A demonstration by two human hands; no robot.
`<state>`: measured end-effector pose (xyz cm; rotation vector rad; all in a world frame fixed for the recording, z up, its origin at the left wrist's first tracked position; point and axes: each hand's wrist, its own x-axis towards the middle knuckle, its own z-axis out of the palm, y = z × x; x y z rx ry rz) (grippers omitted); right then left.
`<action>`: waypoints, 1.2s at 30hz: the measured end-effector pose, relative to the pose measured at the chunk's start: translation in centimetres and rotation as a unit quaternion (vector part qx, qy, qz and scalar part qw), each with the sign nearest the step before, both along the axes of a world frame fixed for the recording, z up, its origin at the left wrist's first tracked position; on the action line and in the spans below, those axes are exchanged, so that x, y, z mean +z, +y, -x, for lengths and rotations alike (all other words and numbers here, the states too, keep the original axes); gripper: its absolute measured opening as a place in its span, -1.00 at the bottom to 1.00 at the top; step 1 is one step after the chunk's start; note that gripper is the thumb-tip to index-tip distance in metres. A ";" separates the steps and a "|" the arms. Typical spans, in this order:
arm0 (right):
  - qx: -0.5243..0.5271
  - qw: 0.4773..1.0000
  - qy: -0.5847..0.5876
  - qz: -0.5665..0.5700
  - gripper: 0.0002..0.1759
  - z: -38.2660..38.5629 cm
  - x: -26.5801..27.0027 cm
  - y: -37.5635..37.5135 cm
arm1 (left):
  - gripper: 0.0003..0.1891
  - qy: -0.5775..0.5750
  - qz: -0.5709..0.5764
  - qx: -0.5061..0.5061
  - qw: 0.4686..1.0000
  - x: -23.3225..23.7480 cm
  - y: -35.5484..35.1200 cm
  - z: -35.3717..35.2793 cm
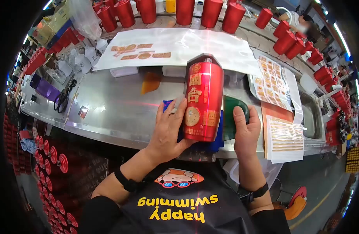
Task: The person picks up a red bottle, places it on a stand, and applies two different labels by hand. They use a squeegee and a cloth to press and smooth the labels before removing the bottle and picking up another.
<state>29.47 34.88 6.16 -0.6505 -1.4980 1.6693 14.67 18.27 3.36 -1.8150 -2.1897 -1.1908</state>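
A red bottle [204, 101] with gold characters and a round gold emblem lies at the middle of the metal bench, over a blue cloth [216, 142]. My left hand [167, 128] is against the bottle's left side, its fingers along it and the thumb near its base; a ring shows on one finger. To the right, my right hand [246, 130] is closed round the edge of a dark green flat piece [231, 117], thumb on top. That hand is apart from the bottle. An amber piece [150, 82] lies on the bench at the left.
Gold decal sheets lie on white paper [179, 43] behind and on a stack [270, 82] at the right. Striped strips [284, 138] hang over the front edge. Black scissors [65, 95] and a purple object [46, 89] are left. Red bottles line the back; a person [304, 23] sits far right.
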 end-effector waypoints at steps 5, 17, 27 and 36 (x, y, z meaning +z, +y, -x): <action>0.005 0.998 -0.001 -0.060 -0.78 1.3 -0.8 -1.7 | 0.03 -0.020 0.014 -0.002 1.000 -0.1 0.1 0.0; -0.017 0.876 -0.071 -0.476 -0.61 -1.0 0.2 0.0 | 0.05 0.059 0.015 0.020 0.998 1.5 -0.3 -0.2; 0.099 0.919 -0.144 -0.353 -0.83 1.0 5.1 0.6 | 0.12 0.020 0.012 0.030 0.999 0.1 0.4 0.2; 0.039 0.877 -0.182 -0.442 -0.81 1.7 6.9 2.1 | 0.13 -0.007 -0.009 0.026 1.000 0.0 0.6 0.3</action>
